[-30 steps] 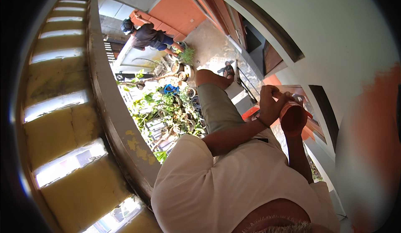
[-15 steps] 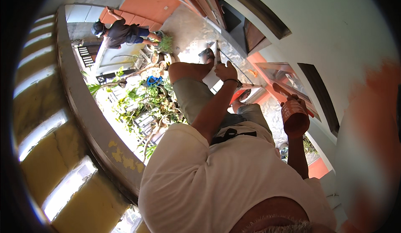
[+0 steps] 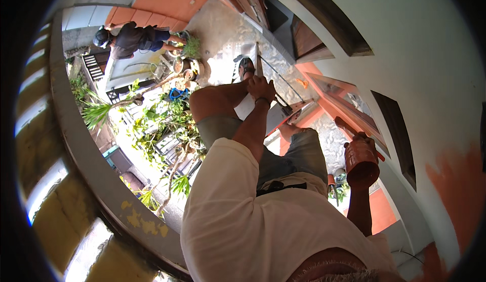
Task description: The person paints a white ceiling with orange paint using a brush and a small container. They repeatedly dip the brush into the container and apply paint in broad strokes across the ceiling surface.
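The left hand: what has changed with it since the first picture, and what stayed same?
The left hand has left its place beside the orange container, moving leftward and forward; it now appears to rest on the ladder. The right hand still holds the container, and the other person still stands near the plants.

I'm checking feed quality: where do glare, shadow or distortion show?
Head view: glare washes out openings in the yellow wall and patches among the plants; head view: the right hand and its reddish container look dim; head view: the grey ledge bends near the picture's dark rim.
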Action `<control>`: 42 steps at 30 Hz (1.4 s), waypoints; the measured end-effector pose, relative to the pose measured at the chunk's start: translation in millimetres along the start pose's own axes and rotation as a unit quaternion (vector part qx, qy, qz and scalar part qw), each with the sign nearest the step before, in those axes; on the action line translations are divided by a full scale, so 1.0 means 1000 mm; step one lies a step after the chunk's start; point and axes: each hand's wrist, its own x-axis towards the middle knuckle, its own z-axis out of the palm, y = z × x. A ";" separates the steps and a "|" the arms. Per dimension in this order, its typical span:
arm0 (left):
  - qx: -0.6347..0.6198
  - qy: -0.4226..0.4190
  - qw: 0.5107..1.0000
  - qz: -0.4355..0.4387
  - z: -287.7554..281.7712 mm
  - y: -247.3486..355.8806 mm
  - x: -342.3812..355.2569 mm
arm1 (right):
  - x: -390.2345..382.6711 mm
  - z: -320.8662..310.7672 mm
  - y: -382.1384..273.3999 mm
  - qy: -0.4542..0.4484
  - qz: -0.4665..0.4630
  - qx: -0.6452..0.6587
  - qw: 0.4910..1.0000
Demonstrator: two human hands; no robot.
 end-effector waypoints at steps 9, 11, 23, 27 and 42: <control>-0.207 0.062 0.974 0.067 0.027 -0.017 -0.002 | 0.027 0.010 -0.005 -0.012 0.069 -0.019 0.997; -0.222 0.064 0.971 0.057 0.015 -0.011 0.001 | 0.031 0.016 -0.006 0.006 0.103 0.028 0.994; -0.207 0.109 0.970 0.061 0.029 -0.013 0.001 | 0.053 0.072 -0.002 0.062 0.167 0.067 0.982; -0.219 0.121 0.963 0.101 0.041 -0.020 0.000 | 0.059 0.068 0.008 0.019 0.164 0.082 0.983; -0.116 0.063 0.971 0.197 0.050 -0.031 0.007 | 0.050 0.076 0.057 -0.111 0.006 0.317 0.942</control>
